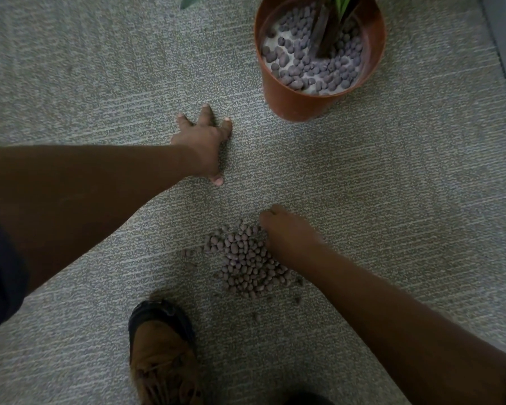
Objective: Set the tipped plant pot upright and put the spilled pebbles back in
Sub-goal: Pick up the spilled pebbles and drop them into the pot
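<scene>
Already upright: round terracotta-coloured plastic plant pot [319, 62], far right on the grey-green flecked carpet [100, 68], dark plant stem and green leaves rising from it, a layer of brownish-grey clay pebbles inside over a pale surface. First half of task judged done.

Spilled heap of small brownish-grey rounded pebbles [246, 261] near centre, well apart from pot, a few strays scattered toward the near right.

Left hand [202, 141]: released, fingers spread, palm pressed flat to carpet left of pot, holding nothing; looks like a brace for body weight.

Right hand [287, 235]: knuckles up, fingers curled down into the far right edge of heap, touching pebbles. Cannot tell whether a handful is enclosed or merely being raked; fingertips hidden beneath hand.

Brown lace-up shoe [164, 355] near, just beside heap's left strays.

Risks from here, as judgement:
- Pebbles round and loose; a loose fist over the gap between heap and pot likely to shed some onto carpet
- Raking sideways could spread heap wider, or push strays toward shoe and underfoot
- Carpet fleck close in tone to pebbles; singles easy to miss
- Dropping from height into pot could bounce pebbles off the rim
- Weight on braced left arm; a shift toward pot could knock it over again
</scene>
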Available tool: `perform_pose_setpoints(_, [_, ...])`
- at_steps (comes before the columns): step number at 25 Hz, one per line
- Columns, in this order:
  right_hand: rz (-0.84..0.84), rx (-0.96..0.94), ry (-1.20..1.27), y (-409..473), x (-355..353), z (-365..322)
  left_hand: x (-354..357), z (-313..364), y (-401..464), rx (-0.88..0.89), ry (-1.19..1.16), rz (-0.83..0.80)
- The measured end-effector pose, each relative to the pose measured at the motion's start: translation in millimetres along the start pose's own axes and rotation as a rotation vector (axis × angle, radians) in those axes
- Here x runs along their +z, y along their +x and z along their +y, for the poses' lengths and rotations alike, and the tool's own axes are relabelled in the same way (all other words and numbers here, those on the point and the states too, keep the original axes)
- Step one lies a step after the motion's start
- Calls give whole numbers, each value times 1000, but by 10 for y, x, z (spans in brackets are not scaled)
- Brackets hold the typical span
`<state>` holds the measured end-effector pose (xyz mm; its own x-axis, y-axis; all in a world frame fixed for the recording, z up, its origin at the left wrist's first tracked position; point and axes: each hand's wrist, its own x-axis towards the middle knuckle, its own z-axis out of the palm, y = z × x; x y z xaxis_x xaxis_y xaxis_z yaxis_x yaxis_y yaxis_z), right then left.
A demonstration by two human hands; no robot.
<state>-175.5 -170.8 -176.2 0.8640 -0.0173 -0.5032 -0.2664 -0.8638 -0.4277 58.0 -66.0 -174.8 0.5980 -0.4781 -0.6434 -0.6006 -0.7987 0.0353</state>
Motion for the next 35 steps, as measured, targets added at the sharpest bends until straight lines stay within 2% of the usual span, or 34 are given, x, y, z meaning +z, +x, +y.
perform_pose_setpoints(3, [131,56,239,-7,-68,6,10,-6,-1,-2,3,2])
perform_pose_setpoints(5, [154,196,591,-38,-131,20,20,-8,6,4,-3,3])
perform_pose_setpoints(7, [35,346,1132,-68,-232,32,26,-10,13,3,-3,6])
perform_pose_setpoints(9, [-108,374,1601,-82,-333,55,28,-13,19,2,-1,6])
perform_pose_setpoints(11, [-217,319,1902,-95,-423,75,31,-13,21,3,-5,5])
perform_pose_setpoints(13, [-314,273,2075,-110,-500,51,27,-17,22,-1,-1,5])
perform_pose_setpoints(15, [-367,242,2144,-117,-562,-20,22,-17,24,-3,3,4])
perform_pose_setpoints(17, [-346,257,2144,-100,-659,-125,24,-12,28,0,2,4])
perform_pose_setpoints(19, [-231,325,2132,-58,-795,-239,30,-10,33,-2,3,1])
perform_pose_setpoints(22, [29,405,2207,-3,-1123,-387,45,-17,43,-2,13,5])
perform_pose_setpoints(28, [451,258,2473,29,-1898,-402,54,-41,65,5,0,0])
perform_pose_setpoints(35, [603,142,2541,74,-2083,-333,45,-41,61,7,-12,-6])
